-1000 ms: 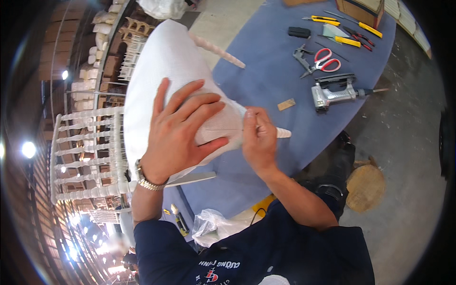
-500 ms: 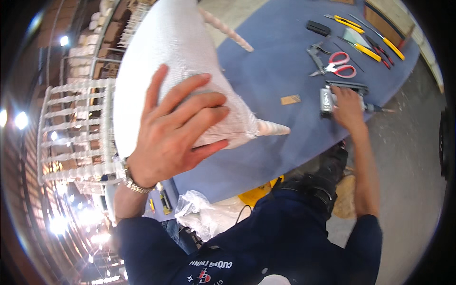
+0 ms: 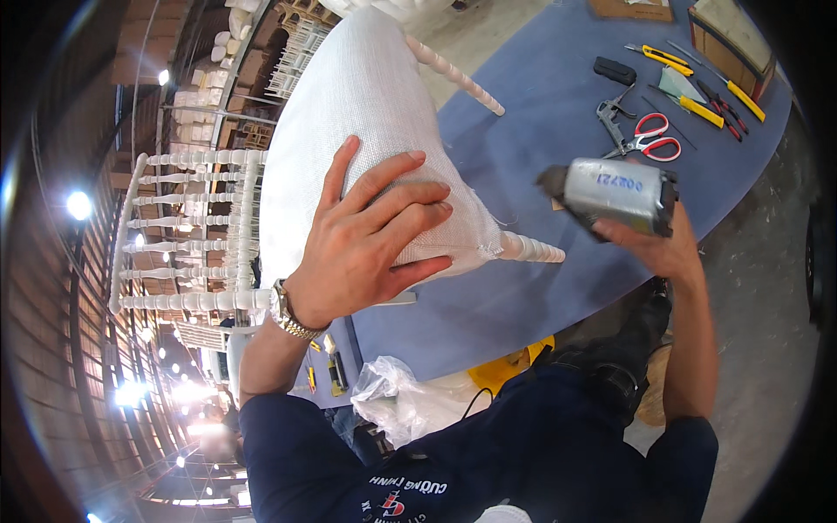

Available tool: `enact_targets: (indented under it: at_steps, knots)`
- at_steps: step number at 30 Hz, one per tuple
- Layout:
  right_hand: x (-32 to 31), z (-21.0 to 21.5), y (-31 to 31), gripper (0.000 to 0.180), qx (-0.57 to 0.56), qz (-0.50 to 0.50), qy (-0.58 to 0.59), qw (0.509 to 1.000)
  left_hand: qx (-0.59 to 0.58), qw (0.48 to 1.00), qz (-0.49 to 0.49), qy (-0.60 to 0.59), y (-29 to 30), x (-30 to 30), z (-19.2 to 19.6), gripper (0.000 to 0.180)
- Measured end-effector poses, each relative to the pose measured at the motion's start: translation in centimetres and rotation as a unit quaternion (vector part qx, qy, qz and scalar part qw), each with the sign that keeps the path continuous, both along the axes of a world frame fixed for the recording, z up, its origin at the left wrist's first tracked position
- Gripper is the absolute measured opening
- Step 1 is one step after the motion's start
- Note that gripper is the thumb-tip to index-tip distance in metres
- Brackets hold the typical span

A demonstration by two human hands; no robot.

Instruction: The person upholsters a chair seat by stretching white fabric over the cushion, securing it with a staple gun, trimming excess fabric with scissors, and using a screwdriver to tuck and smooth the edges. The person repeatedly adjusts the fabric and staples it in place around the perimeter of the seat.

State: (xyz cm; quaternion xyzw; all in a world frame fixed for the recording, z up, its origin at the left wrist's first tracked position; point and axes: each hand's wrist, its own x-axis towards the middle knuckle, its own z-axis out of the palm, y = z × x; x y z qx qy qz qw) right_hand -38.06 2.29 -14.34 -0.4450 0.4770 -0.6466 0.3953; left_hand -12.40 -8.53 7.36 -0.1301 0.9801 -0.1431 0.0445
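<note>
A chair lies tipped on the table, its padded seat (image 3: 349,109) wrapped in white woven fabric. My left hand (image 3: 366,231) rests on that fabric with the fingers spread, near the corner where a turned white leg (image 3: 534,248) sticks out. Loose threads show along the fabric's edge there. Above the table, right of this leg, my right hand (image 3: 658,250) grips a silver and black staple gun (image 3: 615,187). Its dark nose, blurred by motion, points left toward the chair. The tool's body hides part of my right fingers.
On the blue-grey table (image 3: 471,318), red-handled scissors (image 3: 656,139), an air blow gun (image 3: 612,122), a black block (image 3: 615,70) and yellow-handled tools (image 3: 700,112) lie at the far right. The chair's spindled back (image 3: 187,302) extends left. Clear plastic (image 3: 384,392) bunches near my body.
My right hand has raised the staple gun off the table and turned it toward the chair. My left hand keeps its place on the seat; the whole view has shifted slightly.
</note>
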Motion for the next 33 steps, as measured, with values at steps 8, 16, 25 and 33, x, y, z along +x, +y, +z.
enact_targets:
  at_steps: [8, 16, 25, 33]
  knots:
    - [3.3, 3.4, -2.6, 0.045, -0.178, 0.116, -0.039, 0.976, 0.002, 1.0, 0.015, 0.02, 0.4, -0.2, 0.1, 0.094]
    - [3.6, 3.0, -4.4, 0.043, -0.255, 0.094, 0.065, 0.96, 0.005, 0.999, 0.011, 0.039, 0.0, 0.2, -0.1, 0.095]
    - [3.5, 2.5, -5.4, 0.043, -0.27, 0.12, 0.054, 0.954, -0.003, 1.0, -0.004, 0.022, 0.0, 0.0, -0.2, 0.109]
    - [2.9, 3.3, -5.9, 0.043, -0.175, 0.141, 0.075, 0.972, -0.014, 1.0, -0.006, 0.02, 0.0, -0.1, -0.1, 0.109]
